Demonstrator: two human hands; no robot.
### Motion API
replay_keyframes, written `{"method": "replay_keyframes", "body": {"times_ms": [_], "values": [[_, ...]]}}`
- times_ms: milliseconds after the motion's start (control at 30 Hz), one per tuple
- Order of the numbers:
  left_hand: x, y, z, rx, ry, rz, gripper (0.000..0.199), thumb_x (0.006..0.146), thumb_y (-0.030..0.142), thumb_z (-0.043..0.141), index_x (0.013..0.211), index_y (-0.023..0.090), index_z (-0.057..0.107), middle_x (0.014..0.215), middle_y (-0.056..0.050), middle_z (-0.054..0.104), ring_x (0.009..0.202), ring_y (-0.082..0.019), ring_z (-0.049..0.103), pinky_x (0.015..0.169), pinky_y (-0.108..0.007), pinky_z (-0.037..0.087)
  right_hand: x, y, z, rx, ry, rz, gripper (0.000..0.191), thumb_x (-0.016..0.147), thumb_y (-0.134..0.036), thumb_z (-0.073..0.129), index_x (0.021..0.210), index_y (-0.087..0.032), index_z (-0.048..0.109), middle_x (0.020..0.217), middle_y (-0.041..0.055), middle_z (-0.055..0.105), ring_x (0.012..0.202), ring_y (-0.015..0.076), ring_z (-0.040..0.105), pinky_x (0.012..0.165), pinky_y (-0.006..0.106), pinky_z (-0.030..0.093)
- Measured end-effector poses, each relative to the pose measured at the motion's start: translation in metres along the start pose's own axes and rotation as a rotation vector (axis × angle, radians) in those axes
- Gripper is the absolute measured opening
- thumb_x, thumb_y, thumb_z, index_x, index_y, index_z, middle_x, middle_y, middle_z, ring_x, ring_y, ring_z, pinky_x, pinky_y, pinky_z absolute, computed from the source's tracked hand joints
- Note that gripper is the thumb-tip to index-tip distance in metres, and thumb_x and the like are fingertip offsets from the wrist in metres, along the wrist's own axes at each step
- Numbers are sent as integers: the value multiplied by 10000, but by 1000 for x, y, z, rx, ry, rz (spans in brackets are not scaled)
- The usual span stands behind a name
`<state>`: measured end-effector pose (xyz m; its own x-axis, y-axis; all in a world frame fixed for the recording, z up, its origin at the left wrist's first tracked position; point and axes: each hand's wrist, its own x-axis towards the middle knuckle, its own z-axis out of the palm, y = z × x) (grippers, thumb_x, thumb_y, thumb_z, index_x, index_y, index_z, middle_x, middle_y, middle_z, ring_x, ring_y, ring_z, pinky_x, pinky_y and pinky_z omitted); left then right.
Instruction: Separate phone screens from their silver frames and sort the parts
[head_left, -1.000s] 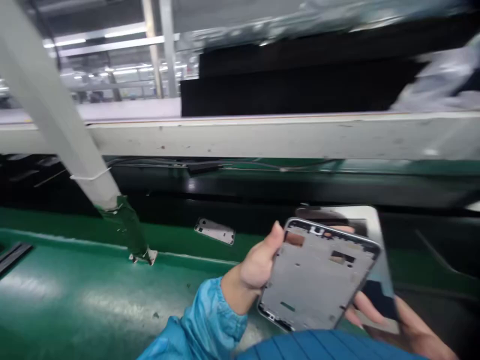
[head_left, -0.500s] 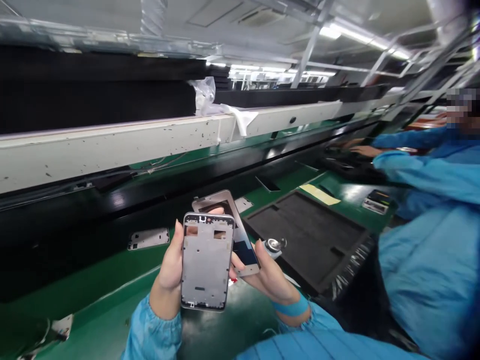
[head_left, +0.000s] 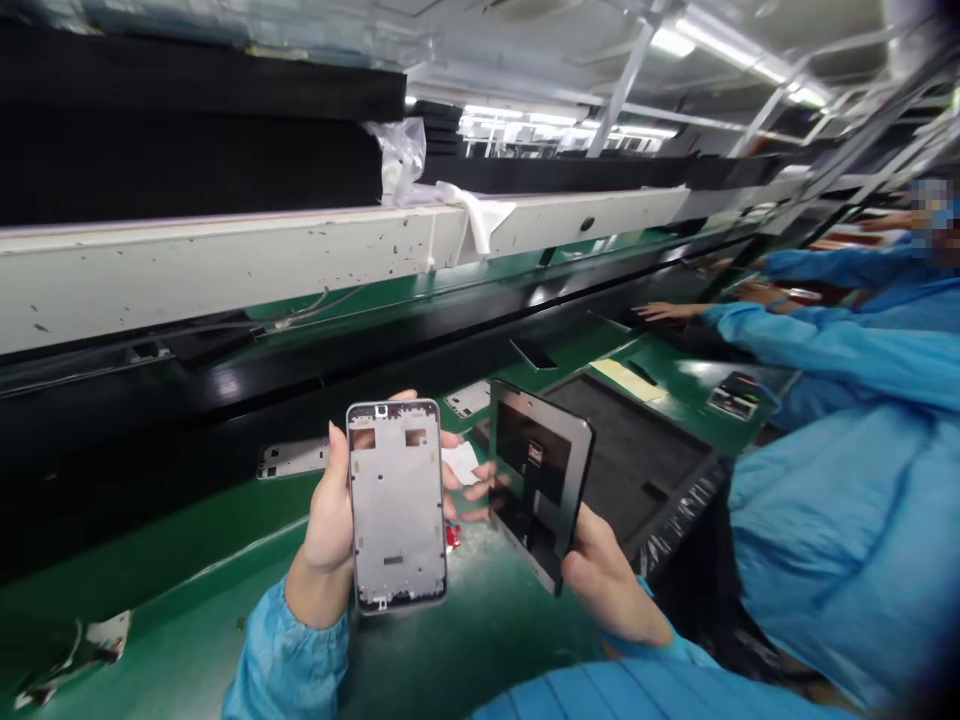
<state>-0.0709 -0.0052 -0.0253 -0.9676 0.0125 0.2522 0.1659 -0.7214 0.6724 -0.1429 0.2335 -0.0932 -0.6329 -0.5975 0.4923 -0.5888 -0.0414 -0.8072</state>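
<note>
A grey metal phone frame (head_left: pixel 397 510) stands nearly upright in my left hand (head_left: pixel 330 530), thumb along its left edge and fingers wrapped behind to the right side. To its right, my right hand (head_left: pixel 611 580) grips a phone screen panel (head_left: pixel 536 485) by its lower right edge. The panel is tilted, showing a dark face with a light border and a small connector on a dark strip. A gap separates panel and frame. Near my left fingertips is a white scrap (head_left: pixel 463 462), and a small red piece (head_left: pixel 452 536) shows below it.
Other phone frames (head_left: pixel 289 459) lie on the green bench. A black foam tray (head_left: pixel 641 465) sits at right, with a yellow strip (head_left: pixel 628 378) and a dark flat panel (head_left: pixel 533 353) beyond. A co-worker's hand (head_left: pixel 670 312) reaches over the bench; blue sleeves are close on the right.
My right hand has moved right with the screen panel, out from behind the frame, and turned it to show its other face. The co-worker's hand has reached further left.
</note>
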Motion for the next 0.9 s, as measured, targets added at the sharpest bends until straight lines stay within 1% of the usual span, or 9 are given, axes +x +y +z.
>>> {"method": "replay_keyframes", "body": {"times_ms": [67,100,167,233,467,633,767,833,900], "values": [[6,-6,-4,71,79,65,754,1018,791,520,1609,323,516,1226,-110,794,908,-259,783,784,-418,665,6,-10,-6,-78,4,-90,660,1010,-670,642,1592,-364,592,1431,176,677,1215,379,741,992,517,651],[9,-8,-7,111,121,93,767,1007,786,555,1627,340,489,1236,-100,794,932,-258,787,823,-425,667,10,-14,-8,-131,-3,-133,629,1005,-589,709,1592,-393,593,1458,160,659,1258,373,718,1025,526,636],[14,-12,-13,166,189,150,781,993,771,607,1640,360,461,1268,-88,790,1003,-260,794,905,-439,664,15,-18,-12,-209,-44,-177,623,1006,-507,752,1600,-434,579,1459,137,650,1308,363,681,1062,543,615],[17,-12,-19,193,210,199,766,993,755,627,1634,371,457,1311,-82,778,1072,-264,792,947,-448,659,16,-18,-16,-221,-91,-174,613,1018,-507,740,1605,-438,574,1433,132,660,1301,356,680,1064,549,613],[17,-6,-26,278,199,320,684,986,744,652,1552,387,512,1381,-86,751,1166,-285,780,981,-475,657,8,-23,-23,-297,-147,-126,588,1003,-519,754,1560,-363,646,1411,137,699,1260,344,714,1058,505,632],[15,-5,-24,280,120,361,572,1006,676,680,1472,374,544,1371,-82,751,1165,-281,788,991,-474,660,14,-27,-23,-348,-171,-119,598,1006,-525,754,1568,-358,637,1408,139,696,1239,329,719,1070,509,628],[14,-3,-25,323,44,363,526,1003,615,722,1425,359,541,1392,-93,724,1159,-292,789,962,-490,669,23,-23,-14,-294,-194,-149,617,1017,-556,733,1587,-352,612,1414,140,683,1296,331,681,1099,522,603],[14,-3,-28,391,29,362,547,967,605,776,1393,353,543,1371,-89,727,1120,-284,795,920,-461,675,27,-19,-5,-238,-185,-163,660,1014,-577,730,1612,-342,581,1411,141,674,1317,334,661,1123,544,583],[16,-3,-30,476,30,384,579,925,608,823,1361,337,555,1299,-84,743,1050,-259,798,862,-403,671,31,-15,7,-166,-131,-152,710,1005,-614,724,1633,-329,553,1402,145,657,1299,334,656,1121,564,582]]}}
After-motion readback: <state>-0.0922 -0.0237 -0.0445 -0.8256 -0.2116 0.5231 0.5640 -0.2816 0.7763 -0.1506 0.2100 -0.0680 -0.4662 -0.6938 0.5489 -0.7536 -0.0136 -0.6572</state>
